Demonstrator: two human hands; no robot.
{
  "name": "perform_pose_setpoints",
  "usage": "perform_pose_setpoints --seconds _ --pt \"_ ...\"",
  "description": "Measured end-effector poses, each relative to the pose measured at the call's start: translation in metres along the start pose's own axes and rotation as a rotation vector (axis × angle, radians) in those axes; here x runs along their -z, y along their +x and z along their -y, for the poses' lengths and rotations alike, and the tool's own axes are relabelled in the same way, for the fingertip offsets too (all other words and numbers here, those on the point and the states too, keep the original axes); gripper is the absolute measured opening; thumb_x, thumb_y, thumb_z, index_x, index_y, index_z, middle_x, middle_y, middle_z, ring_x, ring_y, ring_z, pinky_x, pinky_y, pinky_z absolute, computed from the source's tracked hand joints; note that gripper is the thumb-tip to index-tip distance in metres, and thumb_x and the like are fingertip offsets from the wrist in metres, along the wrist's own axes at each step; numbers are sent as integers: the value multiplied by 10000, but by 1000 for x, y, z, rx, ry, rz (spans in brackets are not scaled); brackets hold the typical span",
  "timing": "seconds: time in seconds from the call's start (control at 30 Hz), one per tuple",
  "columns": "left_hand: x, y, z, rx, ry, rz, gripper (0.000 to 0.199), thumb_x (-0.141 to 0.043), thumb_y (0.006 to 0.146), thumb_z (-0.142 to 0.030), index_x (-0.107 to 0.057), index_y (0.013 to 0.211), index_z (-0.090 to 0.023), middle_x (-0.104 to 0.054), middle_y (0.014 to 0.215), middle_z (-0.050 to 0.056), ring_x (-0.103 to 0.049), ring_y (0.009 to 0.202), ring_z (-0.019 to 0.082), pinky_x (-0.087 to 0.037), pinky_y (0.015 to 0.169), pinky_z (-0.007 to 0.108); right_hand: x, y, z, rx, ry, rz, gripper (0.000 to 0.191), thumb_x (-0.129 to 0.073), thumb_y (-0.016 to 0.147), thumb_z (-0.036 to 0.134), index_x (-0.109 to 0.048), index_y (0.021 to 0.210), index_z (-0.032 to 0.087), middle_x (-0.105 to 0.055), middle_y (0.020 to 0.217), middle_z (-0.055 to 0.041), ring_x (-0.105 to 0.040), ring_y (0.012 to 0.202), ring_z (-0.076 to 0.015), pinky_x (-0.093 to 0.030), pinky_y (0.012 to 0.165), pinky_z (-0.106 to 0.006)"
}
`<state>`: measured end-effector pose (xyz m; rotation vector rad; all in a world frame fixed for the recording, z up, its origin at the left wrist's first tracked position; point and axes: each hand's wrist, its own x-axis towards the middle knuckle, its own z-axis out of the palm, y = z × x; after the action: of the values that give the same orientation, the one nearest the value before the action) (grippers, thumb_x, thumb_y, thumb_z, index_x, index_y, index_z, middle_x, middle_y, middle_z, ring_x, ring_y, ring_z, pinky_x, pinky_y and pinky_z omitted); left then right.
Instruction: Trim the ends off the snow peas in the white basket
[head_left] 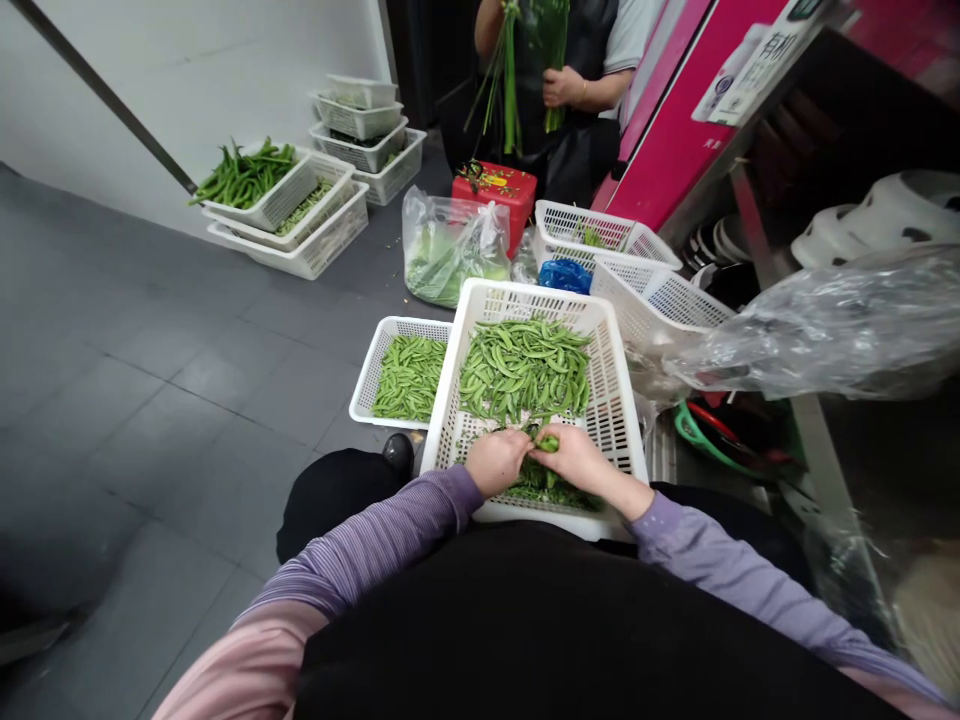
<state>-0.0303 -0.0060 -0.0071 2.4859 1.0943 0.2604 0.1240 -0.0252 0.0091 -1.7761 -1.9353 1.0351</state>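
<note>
Both hands meet low over a large white plastic basket between my knees. My right hand is closed around green pea pods, which show between the thumb and fingers. Pinched closed at their tip is my left hand, its fingertips almost touching the right ones; what exactly they grip is too small to make out. Beyond the hands lies a heap of flat green pea pods. Nearer my body, darker green pods and scraps sit in the basket, partly hidden by my hands.
A smaller white basket of pods adjoins on the left. Ahead stand a clear bag of greens, a red box and white baskets. Stacked baskets line the wall. Opposite, a person's hand holds long green stalks.
</note>
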Motion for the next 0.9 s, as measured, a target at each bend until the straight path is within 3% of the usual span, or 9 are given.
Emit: perform_pose_setpoints --seconds 0.1,0.2,0.27,0.33,0.4,0.5,0.57,0.77,0.9 --pt "-1 2 0 58 -54 -33 334 -255 881 -259 -566 868 -139 -595 812 83 -564 784 155 -440 721 265 -9 -3 -9 -347 741 -30 212 -645 628 354 -544 686 176 -557 548 24 -517 484 -126 -390 456 -244" --pt "-8 0 3 102 28 276 268 -355 834 -230 -593 799 -111 -591 766 113 -580 751 193 -458 693 311 8 -2 -40 -505 1209 -200 215 -654 617 350 -527 685 190 -566 544 31 -515 453 -109 -395 418 -227" --pt "-13 -2 6 132 97 506 196 -438 765 -178 -610 805 -93 -585 790 140 -589 751 228 -468 669 342 30 6 -67 -501 1244 -415 214 -642 615 363 -522 689 202 -576 548 35 -526 462 -110 -418 438 -230" --pt "-17 -4 9 126 104 554 279 -491 701 -145 -595 957 -107 -556 944 168 -587 800 244 -473 666 349 49 20 -89 -434 1041 -478 225 -625 621 380 -542 719 195 -607 594 11 -549 499 -127 -444 482 -252" --pt "-19 -3 11 90 80 476 441 -512 674 -147 -521 1115 -150 -478 1111 178 -580 837 234 -476 674 336 54 35 -99 -320 579 -429 211 -613 634 349 -577 762 185 -638 680 -13 -574 570 -142 -454 548 -263" --pt "-20 0 10 46 76 447 326 -465 728 -191 -575 1029 -131 -514 1059 164 -582 825 213 -474 690 317 32 58 -95 -102 -294 -151 246 -579 669 243 -605 908 192 -652 833 -47 -594 726 -172 -440 651 -271" --pt "-20 3 9 48 87 477 281 -397 787 -248 -630 859 -108 -572 911 151 -588 792 217 -473 681 323 10 69 -87 -9 -664 33 282 -538 696 173 -593 972 187 -639 882 -80 -592 788 -189 -430 676 -278" --pt "-19 4 13 137 -1 400 334 -350 815 -316 -622 764 -128 -619 803 121 -593 769 212 -463 693 325 -11 79 -85 10 -799 132 194 -487 749 145 -603 903 168 -615 901 -109 -573 863 -186 -413 726 -263" --pt "-20 12 18 375 -385 310 267 -312 838 -251 -549 844 -127 -608 729 67 -584 625 126 -465 604 244 8 61 -82 -32 -583 -37 211 -531 742 242 -601 937 201 -618 968 -66 -576 858 -180 -425 729 -270"
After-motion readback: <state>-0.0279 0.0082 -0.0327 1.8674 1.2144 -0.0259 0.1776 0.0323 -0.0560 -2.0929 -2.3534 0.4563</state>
